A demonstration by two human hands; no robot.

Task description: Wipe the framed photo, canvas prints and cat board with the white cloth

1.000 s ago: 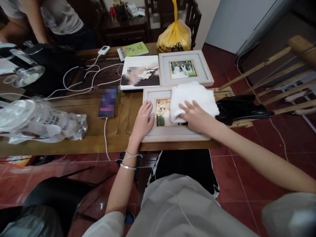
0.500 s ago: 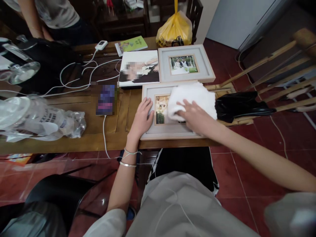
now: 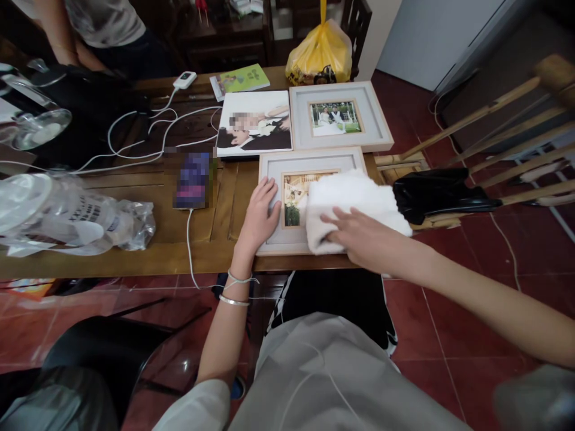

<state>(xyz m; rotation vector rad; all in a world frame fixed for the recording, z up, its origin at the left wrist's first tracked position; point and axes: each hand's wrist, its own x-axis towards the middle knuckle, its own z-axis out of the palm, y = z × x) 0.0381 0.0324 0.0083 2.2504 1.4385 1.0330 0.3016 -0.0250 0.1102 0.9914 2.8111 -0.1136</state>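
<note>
A pale picture frame (image 3: 269,244) lies flat at the table's near edge, with a photo inside a thin wooden inner border. My left hand (image 3: 261,211) rests on its left side, fingers stretched out and holding nothing. Over the frame's right part, my right hand (image 3: 362,236) presses a folded white cloth (image 3: 359,194), which hides much of the photo and the right rim. Directly behind lie a second pale picture frame (image 3: 381,134) with a photo of a couple, and a photo panel (image 3: 265,142) with a partly blurred picture.
A phone (image 3: 193,179) on a white cable lies left of the frame. Further left are a clear plastic-wrapped container (image 3: 58,209) and a black appliance (image 3: 81,114). A yellow bag (image 3: 320,57) and green booklet (image 3: 242,81) sit behind. Wooden poles (image 3: 476,120) stand right. Another person (image 3: 108,27) is across.
My right hand has moved the white cloth toward me and slightly right, uncovering the frame's upper edge and more of the photo. My left hand stays in place.
</note>
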